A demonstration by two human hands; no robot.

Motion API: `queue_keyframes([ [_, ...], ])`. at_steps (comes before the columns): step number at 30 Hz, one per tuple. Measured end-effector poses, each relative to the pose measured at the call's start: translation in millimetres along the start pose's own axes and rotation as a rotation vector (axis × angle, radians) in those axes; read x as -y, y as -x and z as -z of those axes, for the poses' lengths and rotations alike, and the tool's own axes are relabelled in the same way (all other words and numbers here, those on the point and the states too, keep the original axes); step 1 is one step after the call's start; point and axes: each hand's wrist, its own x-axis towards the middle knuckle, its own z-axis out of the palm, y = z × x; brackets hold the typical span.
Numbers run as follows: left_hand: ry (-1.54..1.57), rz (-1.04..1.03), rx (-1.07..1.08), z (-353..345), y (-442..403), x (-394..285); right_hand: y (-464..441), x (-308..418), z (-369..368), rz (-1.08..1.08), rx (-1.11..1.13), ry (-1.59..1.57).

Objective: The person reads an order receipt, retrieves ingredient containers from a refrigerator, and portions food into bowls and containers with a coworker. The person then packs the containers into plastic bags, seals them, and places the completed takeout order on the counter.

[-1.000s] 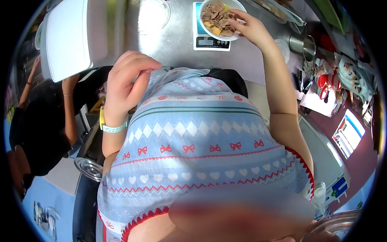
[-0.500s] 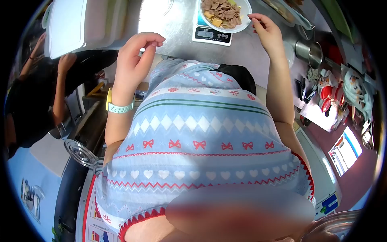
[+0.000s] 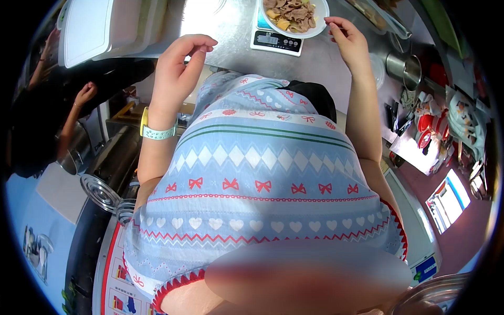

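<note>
A white round bowl (image 3: 318, 25) of sliced meat (image 3: 298, 14) and yellowish pieces sits on a digital kitchen scale (image 3: 277, 42) at the top of the view. My right hand (image 3: 350, 46) is at the bowl's right side, its index fingertip at the rim, thumb and fingers slightly apart. To the left of the scale, my left hand (image 3: 181, 65) hovers near the steel counter's edge with fingers curled and thumb tip close to them. Nothing shows in it. The scale's display is lit but too small to read.
Large lidded plastic tubs (image 3: 86, 31) stand at the upper left of the steel counter (image 3: 236, 60). A steel pot (image 3: 403, 69) and a clear round lid (image 3: 377, 72) are at the right. On the left, a co-worker's hand (image 3: 86, 93) and dark clothing show.
The bowl and scale appear slightly higher in view. My left hand has shifted up a little; my right stays by the rim. The co-worker's arm at left has moved.
</note>
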Motion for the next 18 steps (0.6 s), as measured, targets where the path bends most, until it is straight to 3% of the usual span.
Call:
queue_keyframes([
  [4, -0.011, -0.014, 0.017, 1, -1, -1, -9, 8, -13, -0.011, 0.016, 0.102],
  [6, -0.043, -0.027, 0.041, 0, -3, -2, -23, 16, -33, 0.262, -0.041, 0.247],
  [9, -0.024, -0.055, 0.053, -2, -5, -7, -47, 32, -67, 0.452, -0.039, 0.533],
  [12, -0.035, -0.033, 0.095, 1, -3, -12, -53, 60, -90, 0.266, 0.008, 0.679],
  [18, -0.057, -0.022, 0.081, 7, 4, -10, -56, 51, -93, 0.396, 0.068, 0.846],
])
